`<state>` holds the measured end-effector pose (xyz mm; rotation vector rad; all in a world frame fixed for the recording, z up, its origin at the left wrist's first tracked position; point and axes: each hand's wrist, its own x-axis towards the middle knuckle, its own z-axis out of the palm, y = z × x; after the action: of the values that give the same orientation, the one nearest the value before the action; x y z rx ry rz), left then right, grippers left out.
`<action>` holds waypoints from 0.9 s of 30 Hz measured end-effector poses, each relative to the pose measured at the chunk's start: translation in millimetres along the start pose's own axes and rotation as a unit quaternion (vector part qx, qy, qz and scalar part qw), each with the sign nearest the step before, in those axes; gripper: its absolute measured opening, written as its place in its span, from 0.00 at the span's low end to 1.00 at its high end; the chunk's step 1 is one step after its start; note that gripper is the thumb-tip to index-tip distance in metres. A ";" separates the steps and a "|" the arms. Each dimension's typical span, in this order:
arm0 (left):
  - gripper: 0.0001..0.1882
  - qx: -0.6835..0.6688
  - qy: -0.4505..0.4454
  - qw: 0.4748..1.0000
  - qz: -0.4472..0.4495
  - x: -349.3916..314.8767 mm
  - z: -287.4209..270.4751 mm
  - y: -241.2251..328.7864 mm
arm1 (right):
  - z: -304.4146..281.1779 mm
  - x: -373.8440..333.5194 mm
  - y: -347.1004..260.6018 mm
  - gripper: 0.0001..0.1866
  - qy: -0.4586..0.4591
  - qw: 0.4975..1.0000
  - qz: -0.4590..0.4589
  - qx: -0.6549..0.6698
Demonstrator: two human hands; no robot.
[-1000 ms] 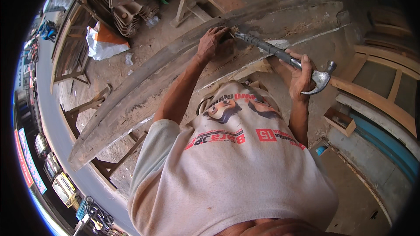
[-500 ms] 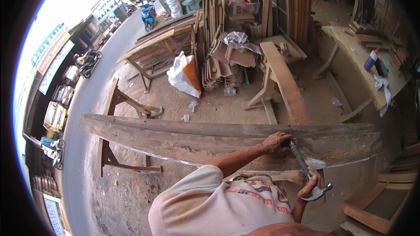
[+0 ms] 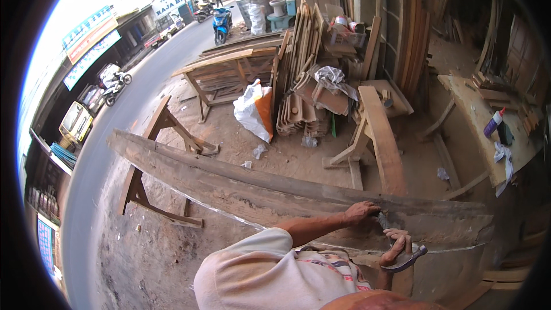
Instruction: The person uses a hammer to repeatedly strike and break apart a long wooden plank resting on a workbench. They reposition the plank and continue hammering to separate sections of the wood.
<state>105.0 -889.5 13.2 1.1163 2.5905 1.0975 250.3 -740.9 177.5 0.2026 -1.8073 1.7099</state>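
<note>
Across the front lies a long weathered wooden beam [image 3: 229,181], grey-brown with a whitish lower edge. My left hand [image 3: 360,213] rests on the beam's upper side, fingers curled closed; whatever they may pinch is too small to make out. My right hand [image 3: 396,247] is wrapped around a hammer [image 3: 405,260], gripping it close to its curved metal head. The dark handle slants up and left from that fist, its far end right beside my left fingertips. The fist hides part of the handle.
A wooden sawhorse [image 3: 135,190] stands at the beam's left. Behind are a red-brown plank [image 3: 381,143] on a trestle, a white-and-orange sack [image 3: 253,110] and stacked roof tiles [image 3: 298,116]. A workbench [image 3: 468,103] with a purple bottle [image 3: 493,123] is at right; a road [image 3: 94,195] runs left.
The view has turned, so the beam now slopes down to the right. My right hand has tilted the hammer slightly and its fingers lie further up the handle. My left hand stays on the beam.
</note>
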 end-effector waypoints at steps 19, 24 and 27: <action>0.37 0.043 0.084 0.995 -0.023 -7.5 21.3 -6.5 | 36.6 97.8 51.7 0.20 -0.076 0.988 -0.014 -0.137; 0.42 0.030 0.001 0.995 -0.093 2.9 -3.2 26.0 | 43.3 139.7 44.0 0.22 -0.074 0.988 0.093 -0.093; 0.44 0.115 0.042 0.992 -0.034 -6.0 3.3 25.6 | 48.7 154.7 45.9 0.23 -0.071 0.989 0.092 -0.088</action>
<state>125.5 -879.6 26.7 1.0362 2.8564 0.8654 88.3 -732.7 223.8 0.0849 -2.1285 1.6827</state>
